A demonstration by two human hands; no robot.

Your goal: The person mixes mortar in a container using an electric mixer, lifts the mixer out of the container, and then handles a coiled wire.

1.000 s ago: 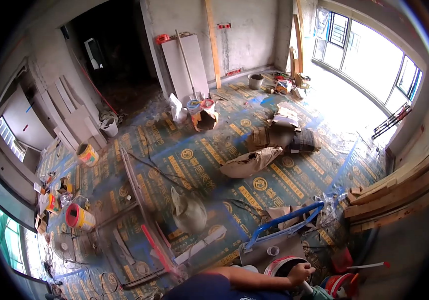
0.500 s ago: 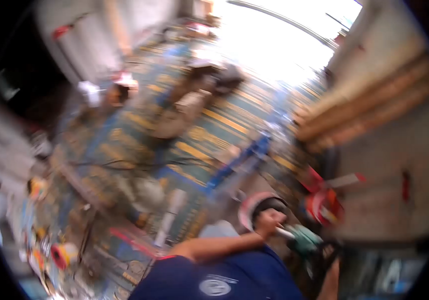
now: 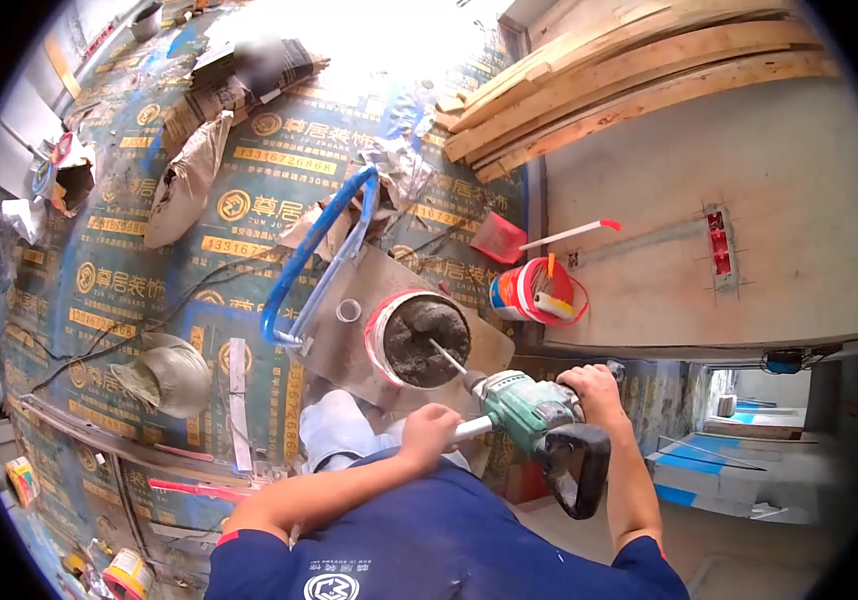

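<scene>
A green hammer drill (image 3: 526, 408) with a black rear handle is in front of my chest. My left hand (image 3: 429, 436) is closed around its white side handle. My right hand (image 3: 592, 392) grips the machine's far right side, beside its body; some of its fingers are hidden. From the chuck a thin metal rod (image 3: 446, 356) runs down into wet grey mortar (image 3: 422, 342). That mortar fills much of a bucket (image 3: 377, 336) with a pale rim and reddish side, standing on a dusty board (image 3: 334, 342). The rod's lower end is hidden in the mix.
A blue-handled metal frame (image 3: 314, 255) lies left of the bucket. To the right are a red dustpan (image 3: 500, 238) and a red-and-white bucket (image 3: 511, 291) holding tools. Timber planks (image 3: 639, 85) lean by the wall. A pale sack (image 3: 177, 375) and cables lie on the printed floor covering.
The blurred view has steadied and swung, so the bucket appears farther left and higher. My left hand stays on the side handle; my right hand now shows at the drill's far side.
</scene>
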